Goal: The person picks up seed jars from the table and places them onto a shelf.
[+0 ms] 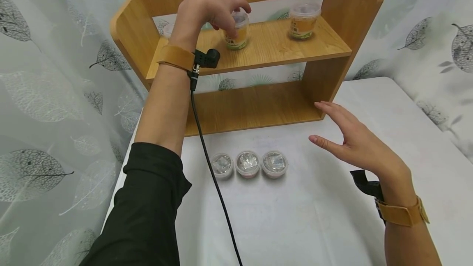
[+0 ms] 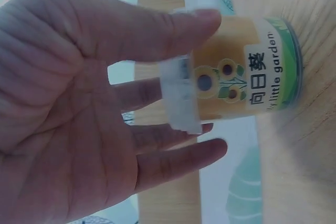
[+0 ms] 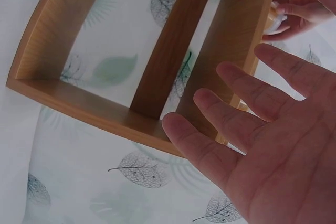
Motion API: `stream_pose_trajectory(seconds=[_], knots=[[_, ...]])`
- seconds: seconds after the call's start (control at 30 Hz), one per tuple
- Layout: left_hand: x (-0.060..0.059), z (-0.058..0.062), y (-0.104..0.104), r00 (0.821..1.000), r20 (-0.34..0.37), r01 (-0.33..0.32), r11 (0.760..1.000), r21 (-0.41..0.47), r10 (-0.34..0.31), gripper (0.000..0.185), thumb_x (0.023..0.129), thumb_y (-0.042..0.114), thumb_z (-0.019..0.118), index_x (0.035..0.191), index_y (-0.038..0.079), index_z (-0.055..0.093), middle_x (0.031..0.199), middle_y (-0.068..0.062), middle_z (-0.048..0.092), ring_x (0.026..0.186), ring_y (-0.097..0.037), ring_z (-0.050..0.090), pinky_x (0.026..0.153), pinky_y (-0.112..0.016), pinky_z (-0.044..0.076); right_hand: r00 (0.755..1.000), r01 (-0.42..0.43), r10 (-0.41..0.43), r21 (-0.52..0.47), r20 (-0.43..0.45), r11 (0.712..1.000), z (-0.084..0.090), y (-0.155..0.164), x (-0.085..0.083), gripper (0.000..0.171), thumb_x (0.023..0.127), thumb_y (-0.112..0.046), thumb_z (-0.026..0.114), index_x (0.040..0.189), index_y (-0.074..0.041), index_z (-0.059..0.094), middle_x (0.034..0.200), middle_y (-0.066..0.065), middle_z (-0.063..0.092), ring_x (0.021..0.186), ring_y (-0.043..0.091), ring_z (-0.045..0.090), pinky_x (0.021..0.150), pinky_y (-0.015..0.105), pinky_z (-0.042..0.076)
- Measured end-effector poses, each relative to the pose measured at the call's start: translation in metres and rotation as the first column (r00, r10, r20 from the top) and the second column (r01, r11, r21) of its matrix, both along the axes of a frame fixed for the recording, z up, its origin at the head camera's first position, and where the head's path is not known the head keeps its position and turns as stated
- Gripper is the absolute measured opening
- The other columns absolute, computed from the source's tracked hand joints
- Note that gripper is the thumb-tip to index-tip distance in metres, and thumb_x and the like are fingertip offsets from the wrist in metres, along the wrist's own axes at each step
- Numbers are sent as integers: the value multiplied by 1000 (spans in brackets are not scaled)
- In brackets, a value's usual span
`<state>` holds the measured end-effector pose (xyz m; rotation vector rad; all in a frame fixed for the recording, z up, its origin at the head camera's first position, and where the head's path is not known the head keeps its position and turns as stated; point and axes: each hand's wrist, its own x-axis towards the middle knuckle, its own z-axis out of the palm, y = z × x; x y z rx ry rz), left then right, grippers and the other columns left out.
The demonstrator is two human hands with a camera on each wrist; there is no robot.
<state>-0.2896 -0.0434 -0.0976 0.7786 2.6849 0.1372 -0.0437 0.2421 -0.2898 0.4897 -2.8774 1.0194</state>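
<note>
Left hand (image 1: 207, 11) was held over the jar (image 1: 236, 32) on the upper shelf (image 1: 273, 48), fingers loose around its lid, grip not clearly closed. Right hand (image 1: 354, 143) was kept open above the table (image 1: 325, 216).

Upper shelf (image 1: 273, 48): open gap between the two tubs (image 1: 237, 30) (image 1: 304, 20). Side panel (image 1: 347, 32) blocks the right.
</note>
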Motion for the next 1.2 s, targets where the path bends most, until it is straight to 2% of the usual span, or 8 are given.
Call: stream_pose_trajectory(seconds=[0.2, 0.43, 0.6, 0.77, 1.0, 1.07, 1.2], knots=[[16, 9, -5, 993, -117, 16, 1000, 6, -15, 80, 95, 31, 58, 160, 29, 11, 164, 2, 12, 144, -22, 23, 115, -43, 25, 1000, -8, 8, -2, -11, 1000, 1, 0, -2, 82, 90, -38, 73, 157, -26, 26, 159, 6, 24, 147, 31, 17, 107, 67, 23], [42, 19, -14, 973, -228, 54, 998, 16, -49, 79, 97, 37, 55, 160, 24, 8, 164, 1, 8, 147, -20, 14, 117, -39, 20, 999, -23, 23, -4, -28, 1000, 3, 0, -6, 82, 90, -37, 73, 157, -25, 27, 159, 6, 25, 146, 31, 19, 108, 67, 24], [61, 19, -23, 953, -287, 116, 992, 57, -95, 78, 98, 39, 54, 160, 20, 10, 164, -1, 6, 149, -18, 8, 118, -38, 18, 999, -23, 23, -10, -24, 1000, 4, 1, -8, 81, 90, -36, 73, 156, -25, 27, 158, 6, 26, 145, 32, 21, 108, 66, 24], [78, 12, -37, 937, -322, 180, 978, 106, -138, 78, 96, 36, 58, 159, 16, 17, 163, -5, 11, 148, -21, 12, 117, -40, 21, 999, -31, 30, -12, -33, 999, 4, 2, -10, 81, 90, -35, 73, 156, -25, 27, 158, 7, 26, 144, 33, 23, 107, 66, 24], [101, -5, -59, 923, -366, 196, 962, 190, -116, 77, 94, 33, 62, 158, 15, 24, 161, -6, 19, 146, -23, 17, 116, -44, 23, 999, -32, 32, -10, -26, 999, 5, 0, -12, 81, 90, -35, 73, 156, -23, 28, 158, 7, 26, 145, 34, 22, 107, 67, 24], [108, -9, -64, 917, -382, 208, 956, 208, -116, 76, 94, 32, 64, 157, 14, 25, 160, -7, 21, 139, -25, 30, 112, -43, 30, 999, -36, 36, -8, -27, 999, 5, 1, -13, 81, 90, -35, 73, 156, -22, 28, 158, 7, 26, 145, 34, 22, 107, 67, 24], [120, -16, -71, 903, -405, 252, 938, 236, -141, 74, 94, 29, 65, 156, 11, 28, 159, -9, 23, 125, -29, 39, 101, -42, 40, 999, -42, 41, -7, -36, 999, 5, 2, -13, 81, 90, -35, 73, 156, -23, 28, 158, 7, 27, 145, 33, 22, 107, 67, 24]])
